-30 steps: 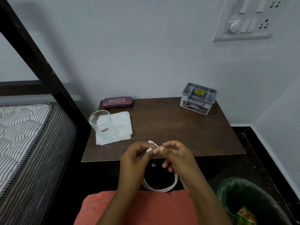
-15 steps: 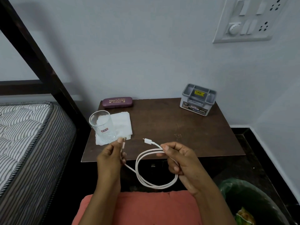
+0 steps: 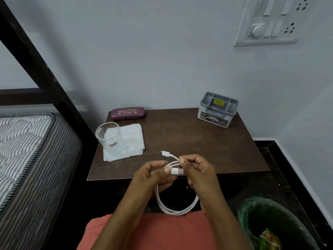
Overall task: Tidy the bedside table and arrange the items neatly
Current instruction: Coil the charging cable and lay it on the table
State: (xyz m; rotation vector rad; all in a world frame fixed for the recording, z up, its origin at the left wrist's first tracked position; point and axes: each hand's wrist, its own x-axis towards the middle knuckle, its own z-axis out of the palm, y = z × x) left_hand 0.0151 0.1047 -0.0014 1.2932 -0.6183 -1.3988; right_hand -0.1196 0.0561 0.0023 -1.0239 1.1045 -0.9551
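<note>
Since half a second ago, the left hand [image 3: 153, 177] has been brought back in from the left, so that both hands are again held close together in front of the table's near edge, and the wide open loop of cable has been gathered into a tighter coil.

From the head camera, the white cable [image 3: 175, 208] is seen pinched between the two hands. The left hand's thumb and fingers are closed on the strands and on the larger white plug, which points toward the right hand [image 3: 200, 173]. The right hand's thumb and forefinger are closed on the cable just beyond that plug, and the smaller plug sticks out above and to the left of its fingertips. Below both hands the coil hangs in a rounded loop, over an orange-red cloth.

Beyond the hands lies the dark wooden bedside table [image 3: 234, 156]. Up and to the left of the left hand, an upright clear glass [image 3: 110, 139] stands on a folded white cloth [image 3: 133, 139], and a maroon spectacle case [image 3: 128, 113] lies behind them near the wall. Far up and to the right of the right hand, a grey plastic box [image 3: 218, 110] sits at the back corner. Down to the right of the right hand, a green-lined bin [image 3: 270, 219] is seen on the floor.
</note>
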